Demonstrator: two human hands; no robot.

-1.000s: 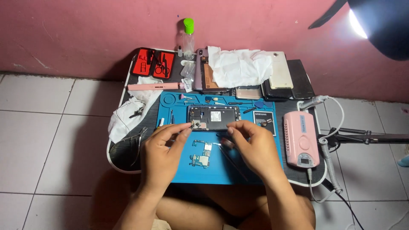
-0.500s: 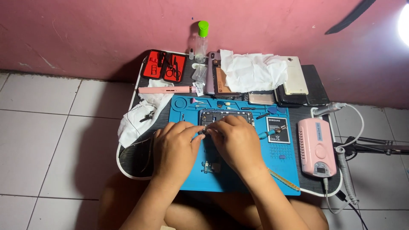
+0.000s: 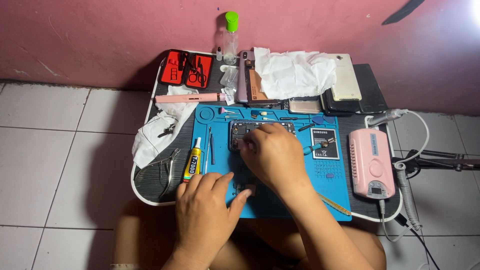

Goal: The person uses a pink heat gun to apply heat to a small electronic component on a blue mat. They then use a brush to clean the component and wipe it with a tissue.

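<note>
Left hand (image 3: 205,210) drawn back, open on blue mat (image 3: 280,200), right hand (image 3: 272,152) pinching at opened phone (image 3: 240,132)

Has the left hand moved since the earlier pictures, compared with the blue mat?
Yes. The left hand has moved back from the opened phone toward the near edge of the blue mat, by small parts there.

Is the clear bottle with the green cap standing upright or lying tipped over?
Upright: the clear bottle stands at the table's back edge against the pink wall, green cap on top.
</note>
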